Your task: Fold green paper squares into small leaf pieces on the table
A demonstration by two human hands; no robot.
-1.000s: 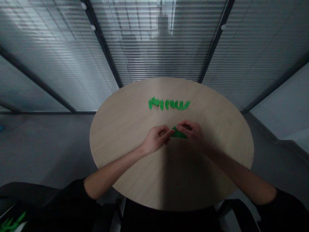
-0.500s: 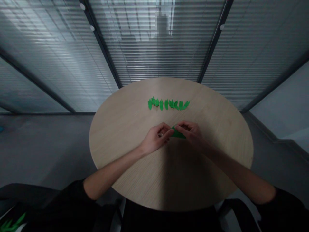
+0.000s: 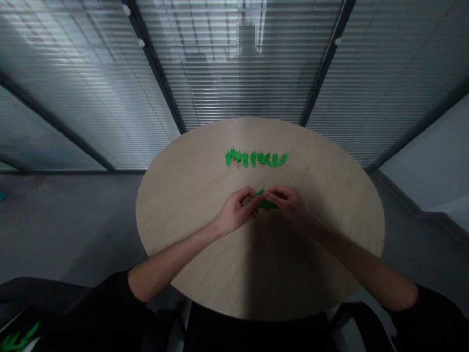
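Over the middle of the table, my left hand (image 3: 236, 210) and my right hand (image 3: 292, 204) meet with a piece of green paper (image 3: 270, 203) between them. Thumb and fingers of each hand pinch it, and the fingertips nearly touch along its upper edge. Much of the paper is hidden behind the fingers; a bit of green also shows inside the curl of my left hand. Beyond the hands lies an uneven row of small, pointed, folded green paper pieces (image 3: 245, 159), some overlapping at the left.
The round wooden table (image 3: 190, 181) carries the row and ends at a glass wall with blinds (image 3: 227, 88). At the lower left, more green pieces (image 3: 22, 338) lie in something with a pale edge, beside a dark chair (image 3: 47, 288).
The green paper has shifted left between my fingers, so green now shows inside my left hand's curl. My right hand's fingertips are closer to the left ones. The row is unchanged.
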